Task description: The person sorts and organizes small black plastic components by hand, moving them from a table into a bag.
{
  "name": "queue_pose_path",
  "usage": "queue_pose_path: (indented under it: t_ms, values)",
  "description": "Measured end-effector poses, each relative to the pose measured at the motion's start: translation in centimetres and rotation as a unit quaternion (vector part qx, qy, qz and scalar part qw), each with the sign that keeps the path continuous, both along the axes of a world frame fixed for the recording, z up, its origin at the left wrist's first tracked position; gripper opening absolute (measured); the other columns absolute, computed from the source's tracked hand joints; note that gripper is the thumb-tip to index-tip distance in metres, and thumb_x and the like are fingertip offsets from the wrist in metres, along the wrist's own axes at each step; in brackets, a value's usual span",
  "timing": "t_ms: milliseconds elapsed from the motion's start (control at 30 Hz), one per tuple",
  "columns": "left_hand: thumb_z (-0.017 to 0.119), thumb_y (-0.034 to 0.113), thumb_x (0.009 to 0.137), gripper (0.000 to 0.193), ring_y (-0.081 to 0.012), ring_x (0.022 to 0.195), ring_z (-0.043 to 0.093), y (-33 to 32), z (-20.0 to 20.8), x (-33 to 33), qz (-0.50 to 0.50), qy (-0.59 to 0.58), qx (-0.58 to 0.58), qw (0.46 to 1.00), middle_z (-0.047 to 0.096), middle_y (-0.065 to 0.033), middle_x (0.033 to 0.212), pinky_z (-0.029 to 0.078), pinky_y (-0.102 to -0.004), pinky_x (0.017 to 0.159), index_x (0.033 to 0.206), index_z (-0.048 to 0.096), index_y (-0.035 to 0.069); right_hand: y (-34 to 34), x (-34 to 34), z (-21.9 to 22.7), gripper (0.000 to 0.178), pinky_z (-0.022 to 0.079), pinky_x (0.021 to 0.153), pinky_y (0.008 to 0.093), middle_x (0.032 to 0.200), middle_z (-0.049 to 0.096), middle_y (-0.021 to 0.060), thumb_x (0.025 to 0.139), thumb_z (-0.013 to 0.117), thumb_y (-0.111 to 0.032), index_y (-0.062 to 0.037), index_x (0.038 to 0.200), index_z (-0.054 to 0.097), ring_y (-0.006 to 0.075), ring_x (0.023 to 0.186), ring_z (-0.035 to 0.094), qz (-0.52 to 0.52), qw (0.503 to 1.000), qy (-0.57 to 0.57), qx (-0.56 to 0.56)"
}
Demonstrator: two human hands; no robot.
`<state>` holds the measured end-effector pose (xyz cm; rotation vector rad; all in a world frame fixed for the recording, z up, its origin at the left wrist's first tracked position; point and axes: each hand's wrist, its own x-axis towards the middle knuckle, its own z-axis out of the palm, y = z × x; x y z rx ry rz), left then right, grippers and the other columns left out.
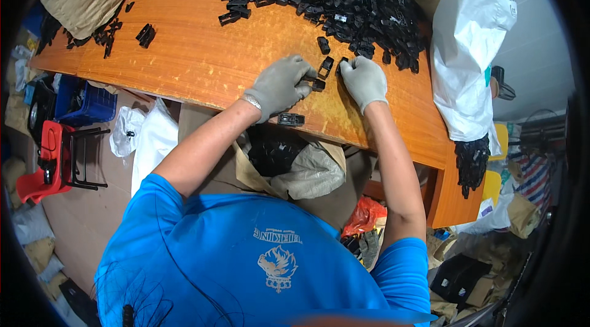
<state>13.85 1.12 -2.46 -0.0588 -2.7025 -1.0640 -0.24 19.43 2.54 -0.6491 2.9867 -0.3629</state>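
Both my hands wear grey gloves and work over the wooden table (184, 50). Between the thumb and fingertips of my left hand (276, 86) is a small black plastic part (318, 85). My right hand (365, 82) pinches another black plastic piece (342, 66), mostly covered by the fingers. A rectangular black frame-like part (326, 67) lies between the two hands, and one more black piece (323, 45) sits just beyond it. Close to the table's front edge, below my left wrist, rests a longer black part (291, 119).
A large heap of black plastic parts (344, 1) covers the far right of the table. A white sack (470, 38) hangs over the right edge. An open sack (313, 170) with black contents stands below the front edge. At left are a red chair (52, 161) and blue crate (83, 103).
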Motion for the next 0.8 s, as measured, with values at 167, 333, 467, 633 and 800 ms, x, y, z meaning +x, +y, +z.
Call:
queue_pose_path:
  t_ms: [167,333,467,633,800]
  values:
    - [0.081,0.015,0.089,0.035,-0.0367,0.114,0.067,-0.1,-0.1,0.3,0.002,0.026,0.011,1.0,0.068,-0.0157,0.12,0.055,-0.0442,0.101,0.123,0.072,0.006,2.5,0.3,0.3,0.031,0.059,0.09,0.049,0.103,0.079,0.0209,0.101,0.07,-0.036,-0.0082,0.107,0.081,0.0401,0.101,0.075,-0.005,0.999,-0.042,0.031]
    - [0.083,0.018,0.089,0.036,-0.0367,0.114,0.066,-0.3,0.2,0.3,0.02,0.022,-0.018,0.999,0.068,-0.0159,0.119,0.055,-0.0452,0.1,0.122,0.073,0.006,3.5,1.0,-0.8,0.026,0.06,0.09,0.0502,0.132,0.07,0.0183,0.098,0.066,-0.009,-0.0132,0.12,0.076,0.04,0.104,0.075,0.217,0.961,0.16,-0.063]
    - [0.083,0.02,0.089,0.036,-0.0363,0.114,0.066,-0.2,0.3,0.1,0.024,0.011,-0.04,0.999,0.068,-0.0155,0.118,0.054,-0.0456,0.101,0.121,0.073,0.006,3.6,0.1,-1.2,0.026,0.06,0.087,0.0504,0.123,0.071,0.0166,0.095,0.074,-0.012,-0.0124,0.121,0.076,0.0386,0.099,0.075,0.234,0.965,0.115,-0.009]
    - [0.082,0.021,0.088,0.034,-0.0364,0.114,0.066,-0.4,-0.1,0.0,0.0,0.017,-0.041,0.999,0.069,-0.0146,0.116,0.053,-0.0464,0.1,0.119,0.074,0.008,3.7,2.0,-1.4,0.026,0.06,0.086,0.049,0.11,0.073,0.0158,0.094,0.079,-0.021,-0.0117,0.117,0.077,0.0375,0.1,0.073,0.2,0.972,0.096,-0.076]
    - [0.082,0.022,0.087,0.034,-0.0361,0.113,0.066,-0.4,-0.4,0.1,0.001,0.014,-0.047,0.999,0.069,-0.0145,0.114,0.053,-0.0466,0.1,0.118,0.074,0.008,1.6,6.3,-1.4,0.026,0.06,0.085,0.0475,0.11,0.071,0.0138,0.094,0.08,-0.024,-0.0124,0.117,0.077,0.0366,0.099,0.073,0.224,0.956,0.079,-0.171]
